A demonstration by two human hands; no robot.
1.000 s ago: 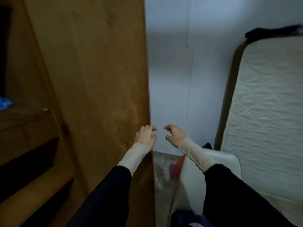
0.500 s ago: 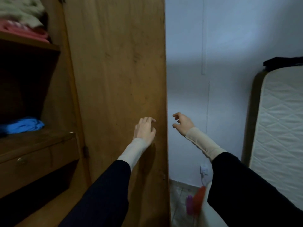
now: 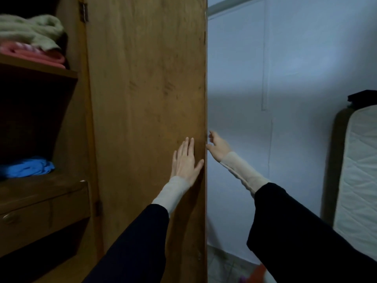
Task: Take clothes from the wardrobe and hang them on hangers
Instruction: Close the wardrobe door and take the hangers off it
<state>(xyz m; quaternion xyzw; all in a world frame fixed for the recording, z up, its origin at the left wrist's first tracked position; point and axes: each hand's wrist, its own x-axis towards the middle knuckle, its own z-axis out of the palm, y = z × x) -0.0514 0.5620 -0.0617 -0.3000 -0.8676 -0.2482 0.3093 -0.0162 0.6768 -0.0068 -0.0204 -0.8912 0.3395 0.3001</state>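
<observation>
The wooden wardrobe door (image 3: 146, 99) stands open in the middle of the view. My left hand (image 3: 186, 160) lies flat against its inner face near the free edge, fingers straight. My right hand (image 3: 217, 146) reaches to the door's edge from the other side, fingers loosely spread; its fingertips are at or just behind the edge. Inside the wardrobe, folded green clothes (image 3: 30, 31) sit on pink clothes (image 3: 34, 55) on the upper shelf. A blue garment (image 3: 26, 167) lies on the lower shelf. No hanger is in view.
A drawer with a knob (image 3: 40, 215) sits under the lower shelf. A pale wall (image 3: 285, 78) is behind the door. A white mattress (image 3: 359, 180) leans upright at the right, with a dark item (image 3: 363, 98) on top. Tiled floor (image 3: 222, 266) shows at the bottom.
The view has risen and turned left, showing more of the shelves. My left hand has flattened on the door. My right hand has moved up to the door's edge.
</observation>
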